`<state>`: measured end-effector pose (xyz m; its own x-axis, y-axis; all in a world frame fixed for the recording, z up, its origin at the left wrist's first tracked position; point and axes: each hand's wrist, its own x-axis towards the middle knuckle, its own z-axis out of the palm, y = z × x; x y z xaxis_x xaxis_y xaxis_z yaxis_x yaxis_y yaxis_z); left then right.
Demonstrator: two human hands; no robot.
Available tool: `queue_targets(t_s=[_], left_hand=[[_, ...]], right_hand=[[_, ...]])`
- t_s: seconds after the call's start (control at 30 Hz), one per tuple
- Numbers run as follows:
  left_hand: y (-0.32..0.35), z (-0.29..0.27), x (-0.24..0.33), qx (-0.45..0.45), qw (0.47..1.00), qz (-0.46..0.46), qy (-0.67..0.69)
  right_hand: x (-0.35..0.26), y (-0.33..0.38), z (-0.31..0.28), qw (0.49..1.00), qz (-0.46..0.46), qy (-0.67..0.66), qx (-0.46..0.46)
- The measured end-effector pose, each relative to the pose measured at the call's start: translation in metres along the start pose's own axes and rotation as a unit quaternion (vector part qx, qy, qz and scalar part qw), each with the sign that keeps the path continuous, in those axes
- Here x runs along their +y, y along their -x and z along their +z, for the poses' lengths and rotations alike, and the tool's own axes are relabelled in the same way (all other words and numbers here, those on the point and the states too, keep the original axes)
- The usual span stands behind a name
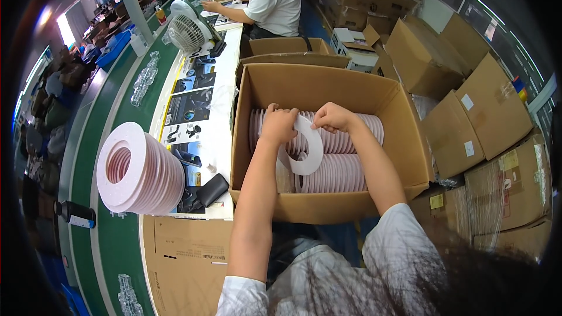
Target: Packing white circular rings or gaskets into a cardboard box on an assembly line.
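Observation:
Both hands are inside an open cardboard box [293, 205] holding rows of thin ring-shaped discs [331, 174] packed on edge. A flat white ring [314, 151] stands out in front of the rows, tilted toward me. My left hand [280, 123] is curled over its upper left edge, fingertips partly hidden. At its upper right edge, my right hand [332, 117] pinches the rim between thumb and fingers. A stack of pinkish-white rings [140, 169] lies on its side to the left of the box, at the edge between the bench and the green conveyor.
Left of the bench runs a green conveyor belt [88, 181] carrying clear plastic pieces [145, 79]. A white fan [190, 28] and a black case [212, 190] stand on the bench. A seated co-worker [275, 3] is beyond the box. Cardboard cartons [451, 123] are piled at right.

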<state>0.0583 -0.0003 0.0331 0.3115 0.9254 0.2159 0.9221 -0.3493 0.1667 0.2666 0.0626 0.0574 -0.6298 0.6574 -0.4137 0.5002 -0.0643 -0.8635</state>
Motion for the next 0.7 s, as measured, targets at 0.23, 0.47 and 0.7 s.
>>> queue_targets(t_s=[0.23,0.47,0.7], left_hand=[[0.006,-0.013,-0.006,0.093,0.968,-0.184,0.141],[0.002,-0.004,-0.004,0.042,0.948,-0.260,0.178],[0.007,0.010,-0.018,-0.217,0.921,-0.292,0.140]], right_hand=[[0.018,0.020,0.023,0.907,-0.209,-0.358,-0.074],[0.028,0.011,0.009,0.963,-0.114,-0.243,-0.022],[-0.012,0.051,-0.003,0.880,-0.174,0.201,0.394]])
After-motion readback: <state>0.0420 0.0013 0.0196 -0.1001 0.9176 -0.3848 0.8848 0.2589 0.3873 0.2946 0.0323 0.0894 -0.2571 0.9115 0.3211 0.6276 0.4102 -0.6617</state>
